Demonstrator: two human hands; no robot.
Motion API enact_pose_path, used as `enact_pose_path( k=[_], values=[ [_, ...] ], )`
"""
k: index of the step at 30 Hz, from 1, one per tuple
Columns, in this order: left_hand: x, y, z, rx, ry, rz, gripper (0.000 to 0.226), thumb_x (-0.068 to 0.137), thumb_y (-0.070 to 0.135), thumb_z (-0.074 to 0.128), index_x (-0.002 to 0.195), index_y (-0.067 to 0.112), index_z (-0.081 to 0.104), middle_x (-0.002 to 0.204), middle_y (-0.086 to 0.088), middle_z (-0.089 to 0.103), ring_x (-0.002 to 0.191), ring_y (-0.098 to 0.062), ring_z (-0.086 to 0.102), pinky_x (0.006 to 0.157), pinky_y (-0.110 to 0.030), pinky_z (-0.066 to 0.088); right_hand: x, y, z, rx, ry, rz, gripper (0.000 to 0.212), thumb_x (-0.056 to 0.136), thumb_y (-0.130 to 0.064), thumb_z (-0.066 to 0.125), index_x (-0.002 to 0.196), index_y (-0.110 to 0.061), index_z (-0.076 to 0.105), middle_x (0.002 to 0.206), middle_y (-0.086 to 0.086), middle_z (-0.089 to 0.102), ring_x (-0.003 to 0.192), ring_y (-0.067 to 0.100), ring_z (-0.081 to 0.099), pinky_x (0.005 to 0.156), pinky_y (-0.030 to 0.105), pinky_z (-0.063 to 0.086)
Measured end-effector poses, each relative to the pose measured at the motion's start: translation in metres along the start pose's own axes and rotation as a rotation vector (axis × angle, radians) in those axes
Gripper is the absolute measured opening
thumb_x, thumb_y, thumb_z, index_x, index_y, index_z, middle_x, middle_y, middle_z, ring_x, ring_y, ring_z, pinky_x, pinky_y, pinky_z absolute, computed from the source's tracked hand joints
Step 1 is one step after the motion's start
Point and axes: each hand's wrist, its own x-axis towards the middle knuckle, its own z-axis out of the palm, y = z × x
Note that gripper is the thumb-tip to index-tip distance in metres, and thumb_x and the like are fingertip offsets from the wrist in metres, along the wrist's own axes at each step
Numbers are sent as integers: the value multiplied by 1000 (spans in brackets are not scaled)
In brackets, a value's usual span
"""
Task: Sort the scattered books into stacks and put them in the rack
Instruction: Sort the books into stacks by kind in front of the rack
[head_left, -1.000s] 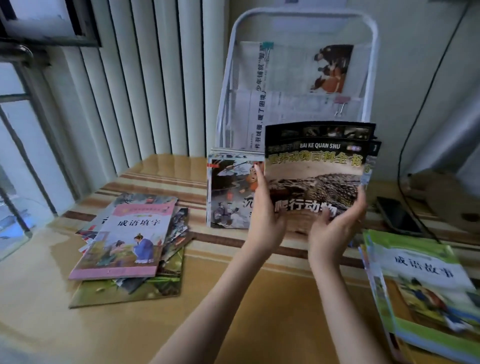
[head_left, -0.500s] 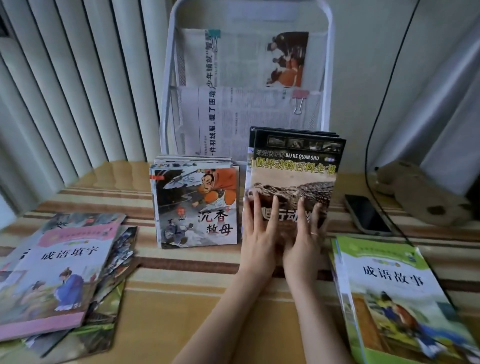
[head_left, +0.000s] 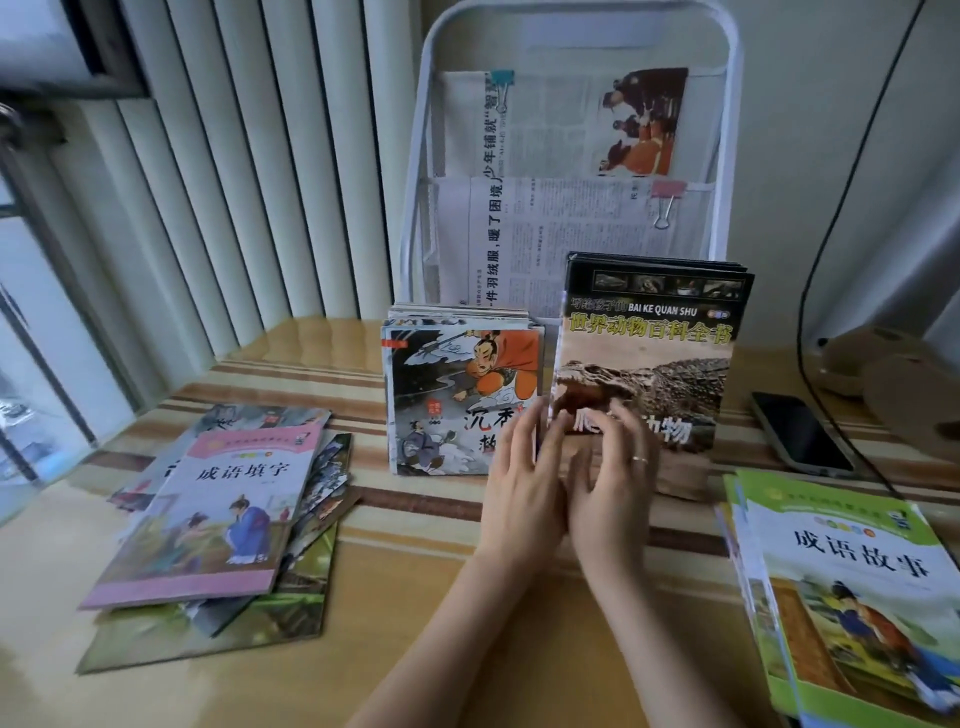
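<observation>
A stack of dark animal encyclopedias with a crocodile cover (head_left: 654, 358) stands upright at the foot of the white wire rack (head_left: 730, 130). A smaller stack of comic books (head_left: 452, 395) stands upright to its left. My left hand (head_left: 519, 483) and my right hand (head_left: 613, 473) are side by side in front of the crocodile stack's lower edge, fingers spread and holding nothing. The fingertips overlap the cover; actual contact is unclear. A loose pile topped by a pink book (head_left: 223, 514) lies flat at the left. Green-covered books (head_left: 857, 587) lie flat at the right.
Clipped newspapers (head_left: 561, 228) fill the rack's upper pockets. A dark phone (head_left: 800, 431) and a black cable (head_left: 810, 291) lie right of the rack, beside a brown rounded object (head_left: 904, 384). Vertical blinds (head_left: 234, 182) and a window are at the left.
The crocodile stack went from held up in both hands to standing at the rack's foot. My palms, pressed flat on its cover half a second ago, have eased back with fingers loosened.
</observation>
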Motion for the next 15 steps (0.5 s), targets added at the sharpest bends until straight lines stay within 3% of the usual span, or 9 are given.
enact_pose_path(
  k=[1,3,5,8,9,11,13,15],
  values=[
    [-1,-11,-18,35,78,-14,37,86,19,41,114,6,62,120,-15,58,110,-30,51,93,-39,45,-6,-20,4,62,-33,-31,22,86,-1,58,106,-9,61,113,8,62,111,24,53,101,51,38],
    [-7,-38,-57,116,192,-100,25,81,16,43,84,10,67,91,-6,65,83,-26,59,70,-36,49,-23,-62,14,166,-159,-57,18,86,-2,59,100,-14,62,96,-1,67,97,7,55,103,50,39],
    [-19,-74,-88,208,235,-256,17,79,12,48,78,11,64,86,-5,65,80,-28,59,68,-36,46,-40,-101,25,242,-341,-48,15,87,-6,59,99,-15,63,90,-4,68,87,-7,44,101,48,42],
    [-45,-128,-126,385,95,-677,30,83,16,50,110,7,60,120,-17,57,114,-38,48,93,-49,38,-64,-140,49,321,-714,20,23,93,-19,52,115,-17,58,98,0,67,90,3,51,102,45,41],
    [-53,-141,-137,414,-10,-854,43,89,24,47,128,5,49,138,-22,43,130,-39,34,105,-52,25,-72,-150,58,346,-828,47,28,94,-24,50,122,-20,54,107,1,66,101,11,55,105,43,38],
    [-70,-155,-152,397,-161,-1128,69,93,43,43,145,2,23,153,-27,13,142,-40,5,113,-54,2,-87,-167,72,337,-995,67,39,94,-36,47,131,-24,45,126,1,58,121,23,47,107,43,34],
    [-81,-161,-157,354,-187,-1203,79,91,51,43,146,1,18,153,-29,8,143,-42,3,113,-52,0,-95,-179,79,286,-1067,63,44,95,-40,45,135,-22,42,135,0,51,126,26,39,109,42,30],
    [-84,-164,-160,348,-161,-1207,76,89,52,46,143,3,26,150,-29,20,139,-43,16,112,-52,9,-98,-184,80,295,-1052,81,43,96,-38,45,135,-21,42,135,-1,50,126,22,39,110,40,27]
  ],
)
